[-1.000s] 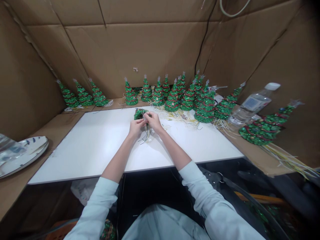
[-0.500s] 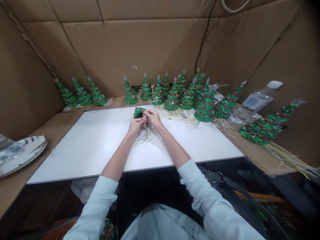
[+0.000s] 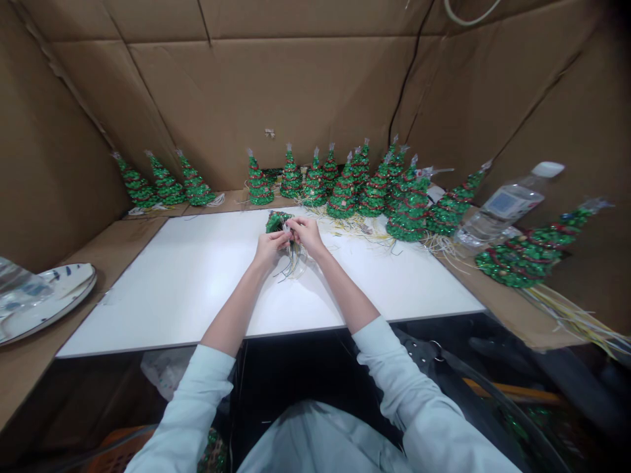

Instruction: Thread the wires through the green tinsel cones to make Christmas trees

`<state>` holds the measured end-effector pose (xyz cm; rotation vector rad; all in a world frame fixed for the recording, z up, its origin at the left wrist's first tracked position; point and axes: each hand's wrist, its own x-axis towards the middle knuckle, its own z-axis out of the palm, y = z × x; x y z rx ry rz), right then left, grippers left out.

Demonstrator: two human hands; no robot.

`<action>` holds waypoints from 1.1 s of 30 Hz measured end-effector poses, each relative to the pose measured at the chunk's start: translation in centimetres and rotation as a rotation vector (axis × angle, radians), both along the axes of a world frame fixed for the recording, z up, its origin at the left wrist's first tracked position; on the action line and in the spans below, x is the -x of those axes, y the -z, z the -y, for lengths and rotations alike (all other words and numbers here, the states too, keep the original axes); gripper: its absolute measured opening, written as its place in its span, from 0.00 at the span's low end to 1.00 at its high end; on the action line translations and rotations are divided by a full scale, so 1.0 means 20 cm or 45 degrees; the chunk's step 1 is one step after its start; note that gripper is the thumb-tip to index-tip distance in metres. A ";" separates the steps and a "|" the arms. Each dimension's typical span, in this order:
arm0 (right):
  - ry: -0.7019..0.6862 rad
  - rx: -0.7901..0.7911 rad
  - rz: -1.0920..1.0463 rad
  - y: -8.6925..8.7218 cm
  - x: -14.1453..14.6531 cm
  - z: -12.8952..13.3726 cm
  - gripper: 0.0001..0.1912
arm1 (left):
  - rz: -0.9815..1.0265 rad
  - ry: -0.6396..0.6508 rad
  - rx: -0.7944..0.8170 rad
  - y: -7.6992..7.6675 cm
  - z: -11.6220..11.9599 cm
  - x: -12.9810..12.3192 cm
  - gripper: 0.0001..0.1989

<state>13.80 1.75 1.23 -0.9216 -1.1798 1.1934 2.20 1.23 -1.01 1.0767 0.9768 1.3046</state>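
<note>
Over the white board, a small green beaded Christmas tree (image 3: pixel 276 221) lies on its side with its open base facing me. Thin white, yellow and dark strands (image 3: pixel 294 263) hang from that base onto the board. My left hand (image 3: pixel 271 247) is closed at the lower edge of the base, its fingertips pinching the strands. My right hand (image 3: pixel 304 233) is closed too, thumb and fingers pressed together on the strands at the base opening. The fingers hide part of the strands and most of the tree behind them.
Several finished-looking beaded trees (image 3: pixel 340 197) stand along the back, with loose strands at their feet. Three more trees (image 3: pixel 167 184) lean at the back left. At right are a water bottle (image 3: pixel 507 207) and a tilted tree (image 3: pixel 532 256). A plate (image 3: pixel 73 295) sits at left.
The view has shifted slightly. My right hand's fingers have moved a little at the strands; both hands keep their grip at the tree's base.
</note>
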 end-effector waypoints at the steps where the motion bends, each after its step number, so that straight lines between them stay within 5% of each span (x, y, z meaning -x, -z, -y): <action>1: 0.018 -0.006 0.020 0.00 0.00 0.00 0.11 | 0.002 0.003 0.002 0.00 0.00 0.00 0.20; 9: 0.111 -0.086 0.175 0.00 -0.01 -0.02 0.07 | -0.001 0.001 0.017 -0.02 0.03 -0.01 0.22; 33: -0.146 -0.095 0.097 -0.02 -0.05 -0.01 0.05 | -0.047 0.068 -0.050 0.04 -0.01 0.00 0.19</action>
